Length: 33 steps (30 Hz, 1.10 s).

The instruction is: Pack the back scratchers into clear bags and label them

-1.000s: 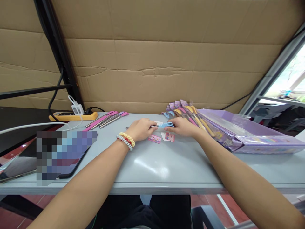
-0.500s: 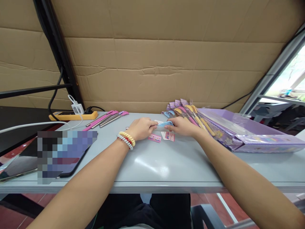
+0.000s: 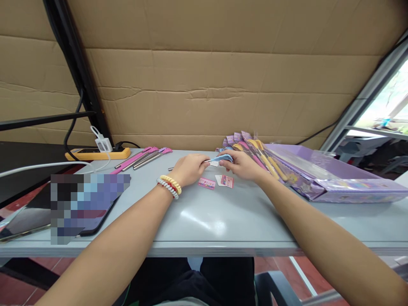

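Observation:
My left hand (image 3: 191,166) is closed around the metal rod of a back scratcher with a light-blue clawed head (image 3: 223,157). The rod's end sticks out to the left of that hand. My right hand (image 3: 239,165) pinches the blue head between thumb and fingers, a little above the table. Below the hands lie a small pink printed card (image 3: 207,183) and another pink card (image 3: 227,181) with a white piece beside it. A white slip (image 3: 214,163) shows behind the blue head.
Pink-headed back scratchers (image 3: 149,156) lie at the back left, near a yellow power strip (image 3: 123,153). Bagged scratchers (image 3: 259,155) with purple tags lean against a purple box (image 3: 344,191) on the right. A phone (image 3: 105,212) lies front left. Cardboard (image 3: 204,72) walls the back.
The blue head has tilted and lifted slightly, and my right hand has turned its grip upward on it. My left hand has risen a little, still on the rod.

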Motion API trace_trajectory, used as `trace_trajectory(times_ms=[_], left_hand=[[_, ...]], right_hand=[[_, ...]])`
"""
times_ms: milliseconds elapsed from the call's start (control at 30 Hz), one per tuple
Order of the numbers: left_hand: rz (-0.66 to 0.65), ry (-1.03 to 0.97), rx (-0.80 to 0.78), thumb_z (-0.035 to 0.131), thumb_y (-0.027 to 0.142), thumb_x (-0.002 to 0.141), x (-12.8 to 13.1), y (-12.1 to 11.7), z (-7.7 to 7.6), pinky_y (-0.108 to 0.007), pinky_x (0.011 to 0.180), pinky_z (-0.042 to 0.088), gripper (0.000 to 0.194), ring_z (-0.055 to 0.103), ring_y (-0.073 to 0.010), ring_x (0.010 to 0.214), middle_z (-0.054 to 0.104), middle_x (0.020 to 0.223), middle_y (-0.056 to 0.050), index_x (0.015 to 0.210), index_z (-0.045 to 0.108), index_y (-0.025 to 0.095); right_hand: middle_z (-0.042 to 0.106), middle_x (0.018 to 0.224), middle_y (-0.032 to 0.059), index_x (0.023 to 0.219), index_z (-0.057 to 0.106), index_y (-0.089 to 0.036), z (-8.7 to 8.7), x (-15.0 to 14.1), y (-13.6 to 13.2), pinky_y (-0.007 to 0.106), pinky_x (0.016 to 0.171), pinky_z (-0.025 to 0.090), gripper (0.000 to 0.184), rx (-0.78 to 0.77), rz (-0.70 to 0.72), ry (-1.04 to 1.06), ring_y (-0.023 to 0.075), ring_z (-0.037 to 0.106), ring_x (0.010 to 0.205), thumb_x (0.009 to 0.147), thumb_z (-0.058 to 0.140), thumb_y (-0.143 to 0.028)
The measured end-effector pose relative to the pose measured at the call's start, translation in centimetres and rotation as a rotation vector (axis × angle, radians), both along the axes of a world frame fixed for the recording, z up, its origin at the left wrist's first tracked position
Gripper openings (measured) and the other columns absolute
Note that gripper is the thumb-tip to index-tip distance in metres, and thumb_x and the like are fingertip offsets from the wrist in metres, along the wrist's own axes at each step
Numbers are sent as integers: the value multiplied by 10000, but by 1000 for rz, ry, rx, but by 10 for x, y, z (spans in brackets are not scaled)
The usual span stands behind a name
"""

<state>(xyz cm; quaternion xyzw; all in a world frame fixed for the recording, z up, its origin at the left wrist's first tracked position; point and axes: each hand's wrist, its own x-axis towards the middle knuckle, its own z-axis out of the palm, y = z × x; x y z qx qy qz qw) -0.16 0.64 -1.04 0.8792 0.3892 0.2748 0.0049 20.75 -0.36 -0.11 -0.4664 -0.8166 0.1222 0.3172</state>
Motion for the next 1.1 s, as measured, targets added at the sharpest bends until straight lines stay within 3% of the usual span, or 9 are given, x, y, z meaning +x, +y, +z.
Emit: trace_trajectory(times_ms=[133, 400, 700, 800, 933, 1100], left_hand=[[-36, -18, -1, 338, 349, 920, 0, -3, 2, -271, 666, 406, 335, 597, -176, 839, 682, 933, -23, 1012, 640, 234], [30, -23, -17, 321, 367, 920, 13, -8, 9, -280, 553, 320, 336, 596, -176, 739, 676, 837, -21, 863, 626, 240], [120, -69, -39, 333, 444, 899, -2, 0, 17, -275, 545, 311, 355, 590, -166, 695, 672, 763, 3, 859, 628, 251], [165, -55, -28, 315, 522, 887, -3, 2, 19, -279, 528, 290, 418, 578, -176, 654, 656, 712, -11, 793, 605, 235], [249, -7, 13, 283, 573, 878, -8, 8, 18, -291, 519, 264, 489, 571, -196, 624, 644, 678, -41, 726, 589, 222], [351, 1, 24, 174, 609, 882, -21, 18, 17, -301, 522, 249, 631, 569, -206, 603, 621, 610, -57, 597, 582, 222]], right_hand=[[584, 676, 12, 884, 589, -169, -2, -7, 0, 253, 515, 391, 256, -38, 49, 194, 104, 489, 515, 827, 523, -410], [511, 513, -24, 738, 592, -149, 10, 5, 3, 233, 426, 306, 247, 5, 31, 319, 74, 400, 428, 757, 618, -394], [488, 479, -33, 615, 535, -158, 22, 59, 15, 190, 348, 255, 332, 91, -18, 945, 53, 377, 385, 599, 791, -367], [479, 462, -38, 586, 492, -164, 29, 68, 16, 178, 342, 267, 335, 130, -47, 1059, 49, 367, 368, 656, 771, -336], [439, 447, -55, 600, 460, -160, 38, 76, 11, 155, 347, 239, 298, 225, -185, 1255, 37, 345, 372, 789, 671, -251], [386, 437, -80, 639, 404, -173, 45, 95, 6, 165, 364, 208, 302, 347, -334, 1432, 32, 309, 367, 851, 609, -239]])
